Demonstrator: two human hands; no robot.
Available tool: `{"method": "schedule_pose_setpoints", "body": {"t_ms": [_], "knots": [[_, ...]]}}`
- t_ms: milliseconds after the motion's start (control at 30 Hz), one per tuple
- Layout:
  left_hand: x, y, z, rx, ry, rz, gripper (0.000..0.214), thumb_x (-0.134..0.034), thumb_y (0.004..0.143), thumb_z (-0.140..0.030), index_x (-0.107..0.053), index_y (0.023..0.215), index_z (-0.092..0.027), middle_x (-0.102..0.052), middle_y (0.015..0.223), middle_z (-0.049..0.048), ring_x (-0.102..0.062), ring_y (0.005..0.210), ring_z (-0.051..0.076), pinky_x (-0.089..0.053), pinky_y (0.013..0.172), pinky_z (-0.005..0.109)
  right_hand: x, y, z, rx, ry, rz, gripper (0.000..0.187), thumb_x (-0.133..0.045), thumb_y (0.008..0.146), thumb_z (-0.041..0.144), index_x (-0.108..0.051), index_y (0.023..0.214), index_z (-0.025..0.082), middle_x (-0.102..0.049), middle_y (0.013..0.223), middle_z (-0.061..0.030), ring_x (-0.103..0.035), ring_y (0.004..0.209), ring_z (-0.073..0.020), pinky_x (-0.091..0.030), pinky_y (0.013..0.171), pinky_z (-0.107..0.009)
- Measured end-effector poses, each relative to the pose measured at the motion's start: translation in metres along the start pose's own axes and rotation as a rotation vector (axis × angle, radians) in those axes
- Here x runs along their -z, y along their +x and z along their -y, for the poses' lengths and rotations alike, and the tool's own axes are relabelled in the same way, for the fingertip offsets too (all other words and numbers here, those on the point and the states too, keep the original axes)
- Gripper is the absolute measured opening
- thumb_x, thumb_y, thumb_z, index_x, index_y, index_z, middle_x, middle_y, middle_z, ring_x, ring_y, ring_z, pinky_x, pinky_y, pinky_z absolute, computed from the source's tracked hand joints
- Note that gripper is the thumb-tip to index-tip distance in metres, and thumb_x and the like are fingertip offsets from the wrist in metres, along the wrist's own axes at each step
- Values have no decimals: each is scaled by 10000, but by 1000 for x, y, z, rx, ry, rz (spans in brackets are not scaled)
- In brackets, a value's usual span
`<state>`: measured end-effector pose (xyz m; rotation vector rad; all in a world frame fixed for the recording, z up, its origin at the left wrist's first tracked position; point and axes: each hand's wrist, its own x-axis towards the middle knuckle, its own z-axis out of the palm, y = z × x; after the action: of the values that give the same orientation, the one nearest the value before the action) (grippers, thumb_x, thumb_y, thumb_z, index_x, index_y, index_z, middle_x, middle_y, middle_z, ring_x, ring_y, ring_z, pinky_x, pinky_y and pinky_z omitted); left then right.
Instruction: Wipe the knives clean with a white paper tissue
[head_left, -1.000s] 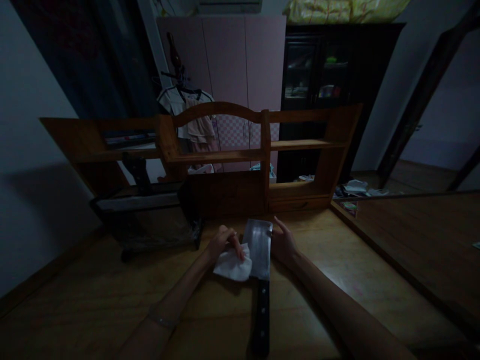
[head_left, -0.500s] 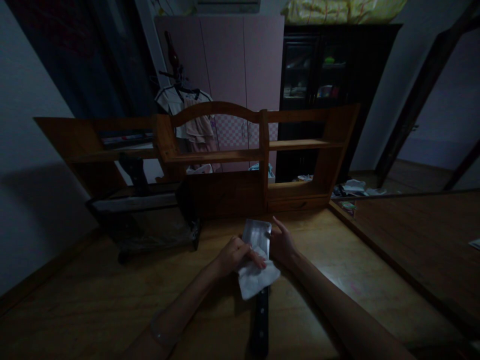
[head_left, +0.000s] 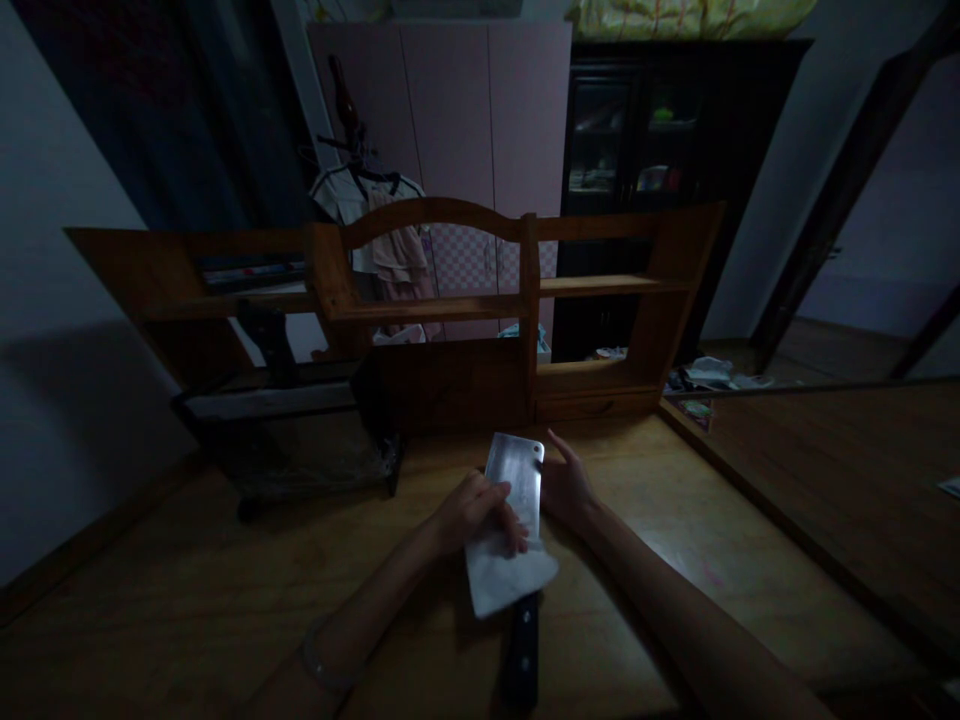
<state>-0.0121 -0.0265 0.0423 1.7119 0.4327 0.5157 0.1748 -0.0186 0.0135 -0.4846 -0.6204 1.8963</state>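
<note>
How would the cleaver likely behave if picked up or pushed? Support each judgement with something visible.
The cleaver is probably heavy for its size, since its blade is broad metal. It should stay stiff, as the blade looks straight. Its flat shape makes rolling unlikely.

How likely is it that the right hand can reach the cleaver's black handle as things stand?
Probably yes: the right hand is beside the blade, and most of the handle lies uncovered; the white cloth is only at its upper end.
</note>
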Motion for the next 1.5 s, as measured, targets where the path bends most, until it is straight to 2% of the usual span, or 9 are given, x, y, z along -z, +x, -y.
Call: {"method": "schedule_pose_setpoints", "body": {"t_ms": [200,533,733,867,967,1067,1267,1400,1500], "knots": [[13,-2,8,35,-139,-105,644,-350,903,-468,-652,501,-66,-643,518,157,-631,501,201,-523,702,356,2,1,-1,16,-2,-29,428,-441,845,549,-607,821,155,-661,704,-74,-646,760,-244,-483,752,-375],[38,-2,21,-6,-135,-182,545,-417,873,-394,-626,467,-97,-622,477,113,-617,481,179,-524,664,326,-2,-1,0,-1,-12,-134,395,-490,828,543,-602,765,170,-649,688,-54,-615,644,-197,-471,715,-344],[29,-1,23,16,-154,-143,537,-423,867,-383,-617,468,-80,-616,470,122,-625,482,204,-517,604,326,4,2,-1,8,-20,-64,419,-482,831,551,-615,800,154,-652,695,-54,-620,652,-192,-469,699,-321],[13,0,16,-23,-113,-68,533,-392,883,-380,-689,583,-53,-684,627,158,-672,649,241,-521,728,368,6,4,-2,14,-7,-49,408,-476,835,545,-609,791,162,-634,650,-38,-625,659,-203,-475,686,-330],[2,1,9,-93,12,-33,520,-341,913,-351,-733,717,-71,-717,783,139,-679,805,240,-487,858,377,3,3,-1,40,-3,-65,400,-484,833,538,-614,792,162,-635,662,-37,-620,641,-193,-481,660,-321],[-7,2,4,-197,272,31,448,-324,931,-302,-738,892,-134,-711,972,81,-632,1001,216,-439,954,352,-1,2,0,41,-11,-84,403,-475,840,534,-619,767,165,-639,679,-37,-609,613,-170,-483,633,-299],[-19,4,-7,-360,843,109,397,-338,920,-211,-556,1252,-212,-522,1321,31,-437,1259,163,-272,1105,360,4,1,2,14,-102,-156,438,-483,825,560,-585,638,178,-545,497,8,-492,425,-108,-383,428,-229],[-18,3,-12,-383,981,102,427,-328,914,-195,-498,1305,-211,-464,1373,35,-393,1291,163,-253,1116,375,5,1,1,-12,-106,-210,453,-510,791,594,-545,602,184,-522,470,18,-428,367,-91,-285,348,-225],[-15,3,-11,-391,987,109,435,-298,923,-196,-485,1315,-215,-451,1384,28,-382,1298,160,-253,1118,379,5,1,1,3,-112,-235,459,-520,790,585,-531,570,182,-516,452,19,-444,375,-93,-310,367,-225]]}}
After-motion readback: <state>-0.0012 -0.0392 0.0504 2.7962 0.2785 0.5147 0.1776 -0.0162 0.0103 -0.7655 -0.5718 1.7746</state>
